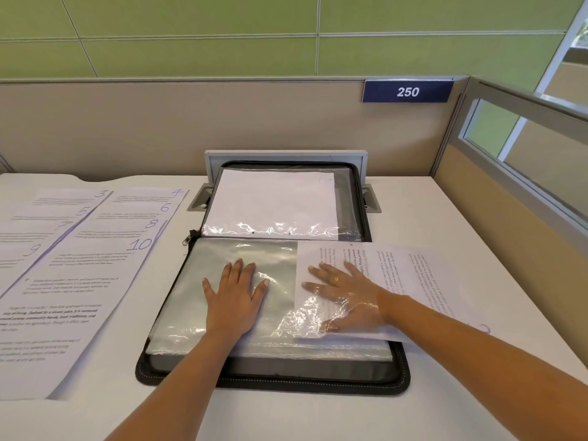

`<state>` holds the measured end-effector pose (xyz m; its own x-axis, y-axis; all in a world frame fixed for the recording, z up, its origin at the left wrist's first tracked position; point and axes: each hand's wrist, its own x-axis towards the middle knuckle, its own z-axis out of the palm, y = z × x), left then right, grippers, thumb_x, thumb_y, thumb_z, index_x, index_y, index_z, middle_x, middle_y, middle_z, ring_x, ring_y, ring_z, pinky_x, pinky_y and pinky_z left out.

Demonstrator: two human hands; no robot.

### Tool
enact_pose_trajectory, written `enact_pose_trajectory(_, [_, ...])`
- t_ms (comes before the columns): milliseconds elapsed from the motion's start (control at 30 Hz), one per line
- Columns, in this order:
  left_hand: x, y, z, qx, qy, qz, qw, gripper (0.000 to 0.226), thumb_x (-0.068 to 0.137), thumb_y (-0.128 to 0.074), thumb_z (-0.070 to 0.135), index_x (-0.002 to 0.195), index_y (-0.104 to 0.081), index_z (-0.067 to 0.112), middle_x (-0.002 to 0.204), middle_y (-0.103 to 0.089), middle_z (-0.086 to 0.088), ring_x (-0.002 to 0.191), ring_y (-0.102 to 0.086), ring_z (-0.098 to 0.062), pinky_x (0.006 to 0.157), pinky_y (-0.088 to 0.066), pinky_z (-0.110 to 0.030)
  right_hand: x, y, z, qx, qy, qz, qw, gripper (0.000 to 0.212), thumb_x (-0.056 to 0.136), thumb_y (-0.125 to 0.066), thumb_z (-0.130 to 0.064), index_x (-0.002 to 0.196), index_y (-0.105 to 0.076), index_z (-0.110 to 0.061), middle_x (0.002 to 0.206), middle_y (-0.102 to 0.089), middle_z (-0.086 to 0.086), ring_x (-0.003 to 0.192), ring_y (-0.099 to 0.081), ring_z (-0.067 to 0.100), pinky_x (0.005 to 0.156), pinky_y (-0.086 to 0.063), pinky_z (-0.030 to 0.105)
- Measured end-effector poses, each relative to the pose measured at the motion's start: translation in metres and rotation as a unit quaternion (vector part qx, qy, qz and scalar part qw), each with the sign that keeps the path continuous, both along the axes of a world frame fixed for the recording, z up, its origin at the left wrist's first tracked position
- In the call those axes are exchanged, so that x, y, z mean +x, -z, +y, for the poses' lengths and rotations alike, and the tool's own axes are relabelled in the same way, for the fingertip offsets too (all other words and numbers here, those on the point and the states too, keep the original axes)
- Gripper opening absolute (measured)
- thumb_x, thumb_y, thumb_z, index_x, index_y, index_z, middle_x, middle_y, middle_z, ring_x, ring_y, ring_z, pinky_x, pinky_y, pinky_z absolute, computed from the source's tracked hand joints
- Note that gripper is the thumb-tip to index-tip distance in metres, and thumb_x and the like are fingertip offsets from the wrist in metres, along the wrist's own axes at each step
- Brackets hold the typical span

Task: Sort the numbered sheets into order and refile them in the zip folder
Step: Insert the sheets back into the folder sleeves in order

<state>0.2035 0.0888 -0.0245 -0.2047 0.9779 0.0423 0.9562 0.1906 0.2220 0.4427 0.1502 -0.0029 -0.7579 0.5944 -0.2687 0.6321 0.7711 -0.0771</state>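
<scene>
Where the white desk [445, 211] meets a beige partition [159, 122] under a green wall [191, 33], the numbered sheets [95, 249] lie fanned at the left in two overlapping columns, 3 to 9 and 4 to 10. Just beside them the zip folder [273, 385] lies open. Its far half holds a white sheet [270, 202] in a clear pocket. On the near half the left hand [237, 291] presses flat, fingers spread, on the plastic sleeves [280, 262]. The right hand [346, 294], also flat and gripping nothing, lies under clear film on a printed sheet [413, 281] jutting rightward. A blue sign [408, 91] reads 250.
</scene>
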Motion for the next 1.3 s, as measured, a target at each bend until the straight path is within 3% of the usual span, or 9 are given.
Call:
enact_pose_trajectory(167, [-0.001,-0.001,0.0,-0.007,-0.004,-0.008,1.0,0.054,0.099,-0.022,0.05,0.148,-0.02,0.028,0.158,-0.01,0.004,0.146,-0.005,-0.015,0.113,-0.004,-0.055,-0.028,0.008,0.0,0.035,-0.02,-0.012,0.999,0.097,0.064,0.003,-0.082,0.148,0.007,-0.034,0.152,0.021,-0.007,0.138,0.022,0.011,0.109,0.018,0.046])
enact_pose_trajectory(300, [-0.004,-0.002,0.001,-0.016,0.002,-0.02,1.0,0.054,0.098,-0.022,0.051,0.148,-0.019,0.029,0.158,-0.009,0.005,0.146,-0.004,-0.014,0.113,-0.003,-0.055,0.002,0.003,0.002,-0.014,0.011,0.083,0.996,0.093,0.067,-0.003,-0.079,0.149,-0.011,-0.034,0.156,0.006,-0.013,0.143,0.013,0.006,0.113,0.016,0.037])
enact_pose_trajectory(467, [-0.001,-0.005,0.0,-0.02,-0.006,-0.038,0.999,0.054,0.098,-0.023,0.051,0.147,-0.022,0.029,0.158,-0.01,0.005,0.146,-0.004,-0.015,0.113,-0.002,-0.055,0.046,-0.002,0.0,-0.036,0.017,0.091,0.995,0.074,0.075,-0.02,-0.082,0.142,-0.006,-0.052,0.155,0.009,-0.021,0.141,0.018,-0.002,0.113,0.018,0.037])
enact_pose_trajectory(667, [0.026,-0.015,0.003,-0.018,0.031,-0.036,0.999,0.057,0.096,-0.02,0.057,0.148,-0.018,0.032,0.159,-0.006,0.006,0.146,-0.001,-0.013,0.112,0.001,-0.058,0.019,0.008,0.002,0.029,-0.011,0.052,0.998,0.079,0.076,-0.016,-0.078,0.145,0.002,-0.044,0.154,0.014,-0.011,0.141,0.019,0.008,0.111,0.019,0.041])
enact_pose_trajectory(833, [0.035,-0.009,0.002,-0.04,0.093,0.005,0.995,0.091,0.069,0.009,0.074,0.148,-0.014,0.034,0.159,-0.002,0.009,0.146,0.002,-0.012,0.112,0.002,-0.059,0.021,0.011,0.004,0.019,0.011,0.124,0.992,0.07,0.088,-0.038,-0.061,0.148,-0.017,-0.033,0.155,-0.001,-0.014,0.142,0.006,0.003,0.114,0.012,0.036])
enact_pose_trajectory(967, [0.035,-0.006,-0.002,-0.066,0.125,0.03,0.99,0.119,0.049,0.024,0.086,0.15,-0.008,0.033,0.159,0.002,0.009,0.146,0.004,-0.014,0.112,0.004,-0.058,0.055,0.009,-0.008,0.01,0.171,0.28,0.944,0.043,0.091,-0.053,-0.042,0.131,-0.053,-0.026,0.145,-0.041,-0.009,0.137,-0.03,0.008,0.117,-0.016,0.034])
enact_pose_trajectory(1033, [0.037,-0.006,-0.003,-0.068,0.121,0.026,0.99,0.108,0.055,0.017,0.078,0.15,-0.007,0.033,0.159,0.003,0.008,0.146,0.005,-0.014,0.112,0.004,-0.057,0.078,0.011,-0.01,0.058,0.282,0.326,0.9,0.031,0.092,-0.057,-0.031,0.12,-0.062,-0.019,0.137,-0.051,-0.002,0.129,-0.041,0.014,0.11,-0.025,0.025])
enact_pose_trajectory(1200, [0.041,-0.008,-0.005,-0.077,0.116,0.022,0.99,0.066,0.094,-0.014,0.063,0.151,-0.006,0.03,0.159,0.005,0.006,0.146,0.005,-0.015,0.113,0.003,-0.056,0.101,0.015,-0.02,0.071,0.507,0.365,0.778,0.034,0.089,-0.062,-0.02,0.12,-0.059,-0.008,0.135,-0.05,0.011,0.125,-0.043,0.026,0.102,-0.034,0.033])
enact_pose_trajectory(1300, [0.042,-0.009,-0.005,-0.077,0.115,0.016,0.99,0.062,0.097,-0.02,0.056,0.151,-0.006,0.029,0.159,0.005,0.006,0.146,0.005,-0.016,0.113,0.003,-0.056,0.098,0.011,-0.027,0.052,0.549,0.389,0.738,0.044,0.09,-0.06,-0.021,0.129,-0.05,-0.005,0.134,-0.05,0.014,0.125,-0.044,0.028,0.103,-0.036,0.036])
